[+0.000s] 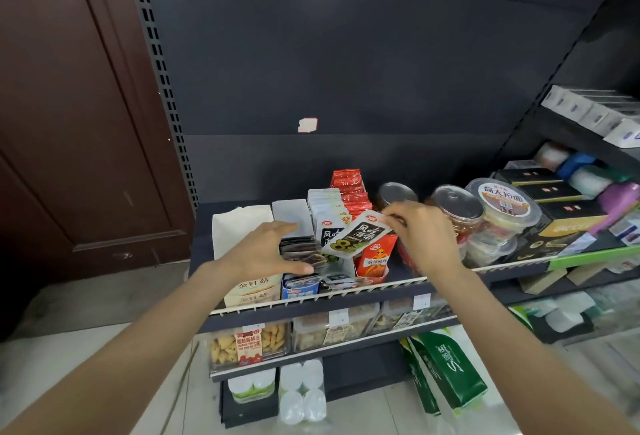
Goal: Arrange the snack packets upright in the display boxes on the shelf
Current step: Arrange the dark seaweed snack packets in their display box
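Right hand: the right hand point(420, 234) is seen with fingers curled, a black-and-white snack packet point(360, 235) pinched by its upper corner and held tilted above the middle display box point(341, 266).
Left hand: the left hand point(268, 251) is held with fingers straight and spread, thumb forward; a stack of dark packets point(301, 254) is pressed or steadied by it — nothing is gripped.
Done so far: a row of white packets point(325, 206) and a row of red packets point(349, 189) are already stood upright towards the back, and an orange packet point(377, 256) stands in the red display box point(372, 273) at the front.
Left to do: the held packet is not yet seated, and the dark packets under the left hand lie leaning rather than upright; the task is judged roughly part-way, with this box unfinished.
Other boxes: a beige box point(252, 291) and a blue box point(299, 289) are lined up at the front rail; their contents cannot be made out.
Surface: a dark metal shelf point(311, 299) with a white wire rail and price tags along its edge — clear tubs point(502, 213) and a lidded jar point(457, 209) are placed to the right.
Room: a dark back panel, a brown door at left, lower shelves with biscuit boxes, a pale tiled floor.
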The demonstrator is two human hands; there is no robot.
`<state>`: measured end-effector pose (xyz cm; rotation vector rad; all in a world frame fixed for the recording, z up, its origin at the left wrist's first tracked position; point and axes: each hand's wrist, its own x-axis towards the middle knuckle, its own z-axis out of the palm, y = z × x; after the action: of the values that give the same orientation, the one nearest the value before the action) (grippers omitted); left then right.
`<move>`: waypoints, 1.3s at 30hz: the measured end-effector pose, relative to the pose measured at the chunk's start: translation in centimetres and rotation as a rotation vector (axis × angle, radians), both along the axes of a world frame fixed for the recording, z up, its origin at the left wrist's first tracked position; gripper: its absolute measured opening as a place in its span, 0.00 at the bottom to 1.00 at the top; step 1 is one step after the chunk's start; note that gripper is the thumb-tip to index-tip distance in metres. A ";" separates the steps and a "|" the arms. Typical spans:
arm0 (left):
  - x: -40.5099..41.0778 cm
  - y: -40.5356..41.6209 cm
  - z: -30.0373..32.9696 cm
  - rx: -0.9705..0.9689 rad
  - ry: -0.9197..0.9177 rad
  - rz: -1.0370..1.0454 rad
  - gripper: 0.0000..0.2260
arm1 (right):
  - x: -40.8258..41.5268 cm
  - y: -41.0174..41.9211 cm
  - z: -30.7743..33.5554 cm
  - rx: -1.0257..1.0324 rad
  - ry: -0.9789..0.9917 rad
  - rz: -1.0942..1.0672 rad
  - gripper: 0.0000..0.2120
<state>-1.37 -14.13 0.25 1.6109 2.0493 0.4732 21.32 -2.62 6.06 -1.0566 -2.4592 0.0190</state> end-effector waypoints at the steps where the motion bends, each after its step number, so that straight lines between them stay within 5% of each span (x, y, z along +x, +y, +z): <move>1: -0.1 0.0 -0.3 -0.050 0.023 -0.036 0.44 | -0.4 0.1 -0.3 0.003 -0.052 0.013 0.08; 13: -0.4 0.7 -0.7 -0.134 -0.043 -0.078 0.39 | -5.2 3.5 -1.5 0.080 -0.279 0.139 0.10; 20: -0.4 0.6 -0.8 -0.119 -0.058 -0.067 0.39 | -6.6 4.3 -3.6 -0.055 -0.374 0.199 0.10; 25: -0.5 0.7 -0.6 -0.092 -0.048 -0.077 0.38 | -8.1 4.2 -6.0 -0.051 -0.315 0.133 0.11; 32: -0.5 0.2 -0.6 -0.060 -0.021 -0.084 0.35 | -8.1 3.4 -7.5 0.140 -0.361 0.083 0.23; 36: -0.1 0.1 -0.5 -0.052 0.076 -0.121 0.36 | -7.5 2.8 -7.4 0.032 -0.451 0.142 0.31; 39: 0.2 0.1 -0.6 -0.051 0.164 -0.157 0.38 | -6.2 2.1 -6.8 -0.024 -0.390 0.135 0.28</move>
<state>-1.21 -14.00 -0.31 1.8154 2.0118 0.2379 15.10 -0.54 -0.77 -0.9769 -2.8829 -0.1271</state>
